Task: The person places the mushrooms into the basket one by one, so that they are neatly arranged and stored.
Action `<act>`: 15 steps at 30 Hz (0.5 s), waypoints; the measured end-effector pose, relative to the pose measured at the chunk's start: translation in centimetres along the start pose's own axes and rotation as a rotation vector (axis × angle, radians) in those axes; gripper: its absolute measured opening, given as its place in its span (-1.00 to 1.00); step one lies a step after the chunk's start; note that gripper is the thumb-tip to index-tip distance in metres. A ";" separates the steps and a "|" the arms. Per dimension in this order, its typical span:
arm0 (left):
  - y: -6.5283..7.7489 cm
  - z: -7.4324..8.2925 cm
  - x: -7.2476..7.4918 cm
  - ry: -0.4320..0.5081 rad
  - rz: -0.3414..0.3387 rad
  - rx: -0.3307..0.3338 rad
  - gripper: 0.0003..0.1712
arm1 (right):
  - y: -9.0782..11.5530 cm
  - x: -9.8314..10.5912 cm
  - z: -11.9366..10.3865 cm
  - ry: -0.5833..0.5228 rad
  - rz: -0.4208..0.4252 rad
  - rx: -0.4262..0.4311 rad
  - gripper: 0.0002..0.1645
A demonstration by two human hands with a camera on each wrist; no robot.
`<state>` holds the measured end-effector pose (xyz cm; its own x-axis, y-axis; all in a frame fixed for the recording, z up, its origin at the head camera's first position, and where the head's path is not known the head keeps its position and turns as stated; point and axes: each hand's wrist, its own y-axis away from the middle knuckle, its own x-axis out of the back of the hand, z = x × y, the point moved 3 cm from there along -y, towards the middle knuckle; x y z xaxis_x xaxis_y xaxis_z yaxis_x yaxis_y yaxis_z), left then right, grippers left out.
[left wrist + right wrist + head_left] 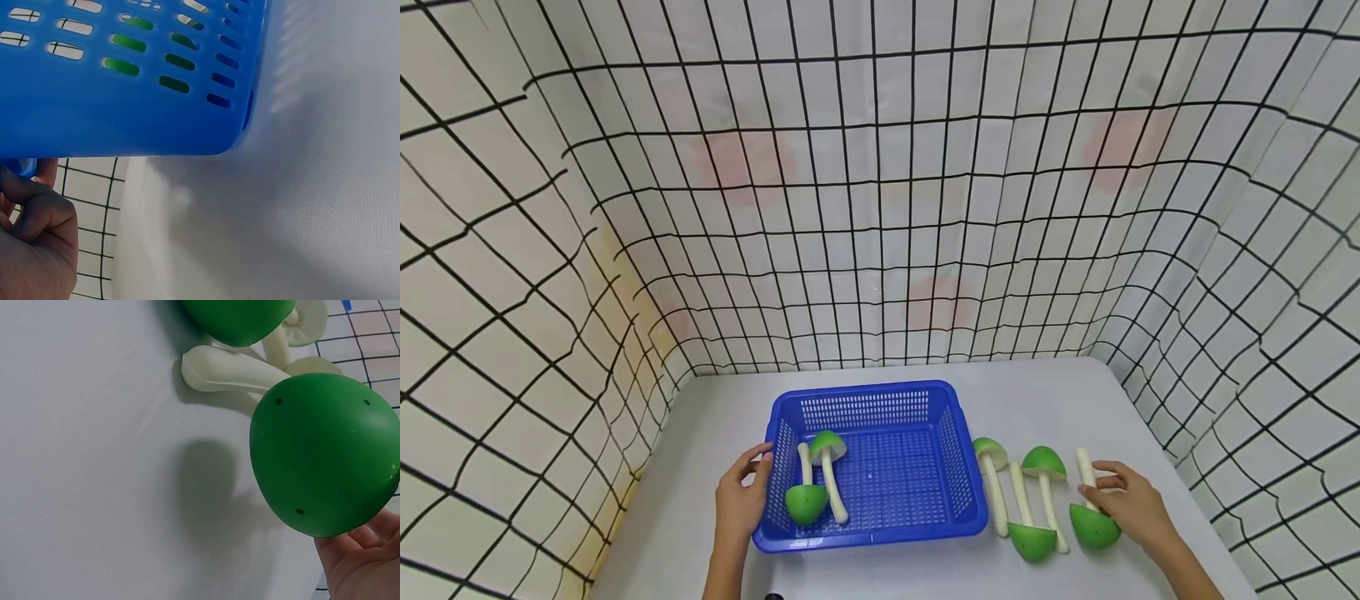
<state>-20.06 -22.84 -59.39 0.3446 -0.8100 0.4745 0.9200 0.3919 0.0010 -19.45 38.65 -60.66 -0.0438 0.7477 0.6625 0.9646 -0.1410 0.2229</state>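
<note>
At the left rim of a blue plastic basket [872, 540], my left hand [742, 493] grips the edge with curled fingers; the left wrist view shows that hand [39, 234] beside the basket's slotted wall [125, 119]. My right hand [1131, 504] pinches the white stem of a toy mushroom with a green cap [1094, 527], cap toward me. Its cap [325, 453] hides most of the right hand [365, 565] in the right wrist view, and its shadow falls apart from it on the table. Inside the basket, at its left, lie two similar mushrooms [806, 505] [833, 487].
Between basket and right hand, three more green-capped mushrooms lie on the white table [700, 433]: one against the basket [994, 492], one cap-near [1032, 542], one cap-far [1043, 462]. Black wire grid [880, 250] walls the table's back and sides. A small dark object [773, 597] shows at the bottom edge.
</note>
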 end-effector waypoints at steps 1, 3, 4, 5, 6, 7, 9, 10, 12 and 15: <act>0.0 0.0 0.0 -0.001 0.000 0.001 -0.53 | 0.1 0.1 -0.2 -0.015 0.002 0.000 -0.11; 0.1 0.0 0.0 -0.001 0.002 0.002 -0.53 | 0.2 0.1 -0.5 -0.030 0.004 0.001 -0.12; 0.1 0.0 0.0 -0.002 0.003 0.001 -0.53 | 0.2 0.2 -0.7 -0.032 0.009 0.004 -0.12; 0.1 0.0 0.1 -0.002 0.005 0.001 -0.53 | 0.2 0.2 -0.8 -0.034 0.012 0.008 -0.13; 0.1 -0.1 0.1 -0.001 0.006 0.001 -0.53 | 0.2 0.2 -0.9 -0.036 0.015 0.012 -0.13; 0.1 -0.1 0.1 0.000 0.006 0.001 -0.53 | 0.2 0.2 -1.0 -0.039 0.021 0.019 -0.14; 0.0 -0.1 0.0 0.003 0.008 0.001 -0.53 | 0.3 0.2 -1.3 -0.044 0.035 0.039 -0.15; 0.0 -0.1 0.0 0.005 0.007 0.002 -0.54 | 0.3 0.2 -1.5 -0.050 0.043 0.051 -0.16; 0.0 -0.1 0.0 0.009 0.004 0.002 -0.54 | 0.4 0.3 -1.9 -0.064 0.060 0.073 -0.16; -0.1 -0.2 0.0 0.011 0.001 0.001 -0.54 | 0.4 0.4 -2.5 -0.076 0.080 0.103 -0.16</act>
<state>-20.09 -22.92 -59.53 0.3477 -0.8144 0.4645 0.9194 0.3933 0.0015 -19.72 37.24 -58.48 0.0504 0.7843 0.6183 0.9859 -0.1379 0.0945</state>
